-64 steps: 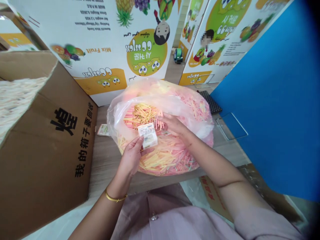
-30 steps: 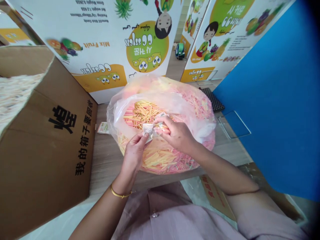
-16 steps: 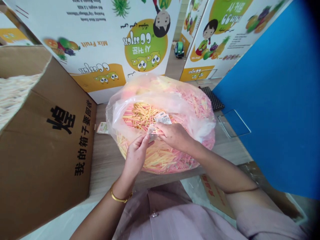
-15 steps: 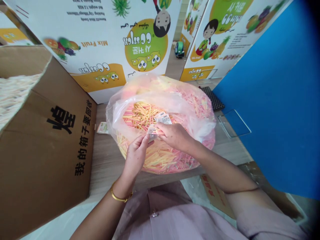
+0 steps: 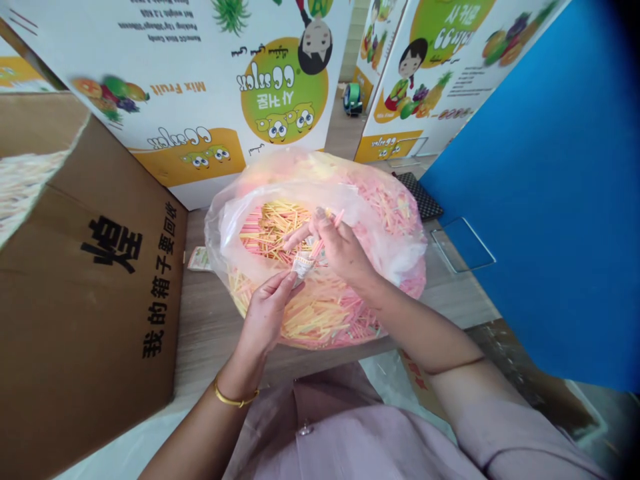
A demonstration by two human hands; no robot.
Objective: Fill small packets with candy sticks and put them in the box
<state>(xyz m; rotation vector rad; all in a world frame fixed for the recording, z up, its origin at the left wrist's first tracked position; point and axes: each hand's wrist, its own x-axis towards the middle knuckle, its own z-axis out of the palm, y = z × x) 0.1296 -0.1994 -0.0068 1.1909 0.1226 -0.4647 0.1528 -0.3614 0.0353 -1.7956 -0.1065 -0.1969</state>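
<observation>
A clear plastic bag (image 5: pixel 295 193) lies open on the table, full of thin pink and yellow candy sticks (image 5: pixel 310 320). My left hand (image 5: pixel 265 317) holds a small white printed packet (image 5: pixel 303 266) between thumb and fingers, over the sticks. My right hand (image 5: pixel 343 253) is just beside it, pinching a few pink and yellow sticks at its fingertips. The packet's far end is partly hidden by my fingers. A gold bangle (image 5: pixel 235 400) circles my left wrist.
A brown cardboard box (image 5: pixel 85 280) with black Chinese print stands at left, holding pale sticks. Printed white carton sheets (image 5: pixel 200 87) rise behind the bag, and a blue panel (image 5: pixel 530 187) stands at right. A small packet (image 5: pixel 200 258) lies on the wood table (image 5: pixel 210 340).
My right hand has let go of the packet and moved up and left into the bag, now pinching sticks. The left hand still holds the packet, now folded narrower. The view has shifted slightly left.
</observation>
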